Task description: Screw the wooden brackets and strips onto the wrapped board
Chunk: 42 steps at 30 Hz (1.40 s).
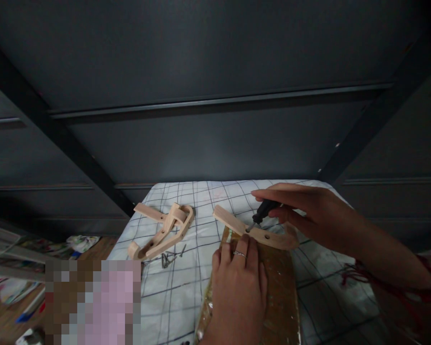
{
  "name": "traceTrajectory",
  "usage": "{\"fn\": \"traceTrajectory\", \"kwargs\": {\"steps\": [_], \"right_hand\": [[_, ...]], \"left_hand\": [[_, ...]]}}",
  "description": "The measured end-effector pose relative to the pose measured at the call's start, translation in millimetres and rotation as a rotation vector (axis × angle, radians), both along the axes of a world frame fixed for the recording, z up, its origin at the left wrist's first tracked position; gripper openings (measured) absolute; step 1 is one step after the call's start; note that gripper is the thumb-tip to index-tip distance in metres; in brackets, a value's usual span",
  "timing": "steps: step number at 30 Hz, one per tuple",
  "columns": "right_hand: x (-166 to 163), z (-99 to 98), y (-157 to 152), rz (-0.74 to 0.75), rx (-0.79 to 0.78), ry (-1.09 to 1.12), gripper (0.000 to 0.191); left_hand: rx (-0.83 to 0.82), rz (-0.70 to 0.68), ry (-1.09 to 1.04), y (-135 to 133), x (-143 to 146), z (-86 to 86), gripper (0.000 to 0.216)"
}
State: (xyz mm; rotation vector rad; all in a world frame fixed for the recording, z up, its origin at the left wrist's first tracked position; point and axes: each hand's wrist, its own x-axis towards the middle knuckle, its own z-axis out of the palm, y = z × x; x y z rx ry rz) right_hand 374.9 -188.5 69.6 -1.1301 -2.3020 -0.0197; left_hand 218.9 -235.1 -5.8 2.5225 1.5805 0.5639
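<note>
A curved light-wood piece (233, 221) with holes lies across a brown board (280, 297). My left hand (237, 278), with a ring on one finger, rests on the board, its fingertips closed against the wood's near edge beside a hole. In my right hand (309, 211) is a screwdriver (266, 209) with a black handle, gripped between thumb and fingers. Its shaft slants down to the hole by my left fingertips. Whether a screw sits under the tip is too small to tell. More curved wooden pieces (168, 225) lie to the left, near several loose screws (168, 258).
A white checked cloth (187, 297) covers the work surface, which meets a dark grey panelled wall (208, 148). Down on the left, a wooden floor (104, 247) holds a crumpled bag (82, 243) and other clutter. A pixelated patch hides part of the lower left.
</note>
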Motion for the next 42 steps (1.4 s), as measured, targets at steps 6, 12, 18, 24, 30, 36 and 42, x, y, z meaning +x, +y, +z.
{"fn": "traceTrajectory", "kwargs": {"steps": [6, 12, 18, 24, 30, 36, 42], "right_hand": [[-3.7, 0.9, -1.5, -0.029, -0.004, 0.038, 0.018], [-13.6, 1.0, -1.8, -0.085, 0.004, 0.118, 0.009], [-23.1, -2.8, -2.1, -0.189, 0.125, 0.118, 0.009], [-20.8, -4.9, -0.4, -0.301, 0.168, 0.087, 0.012], [-16.4, -1.3, -1.2, -0.166, 0.057, 0.086, 0.017], [-18.3, -0.4, -3.9, 0.001, 0.096, 0.077, 0.007], [-6.4, -1.3, -1.9, 0.089, -0.002, 0.05, 0.024]], "left_hand": [[-0.014, -0.006, -0.007, 0.5, -1.7, -0.9, 0.035], [-0.028, -0.003, -0.01, 0.5, -1.1, 0.1, 0.033], [-0.022, 0.006, -0.027, 0.5, -1.0, -0.1, 0.033], [-0.005, -0.005, -0.004, 1.3, -0.7, -1.9, 0.033], [-0.014, -0.004, 0.016, 1.3, -1.9, -3.3, 0.034], [0.001, -0.009, 0.06, 1.4, -1.1, -4.1, 0.035], [0.013, -0.008, 0.078, 1.8, -3.1, -3.3, 0.038]]}}
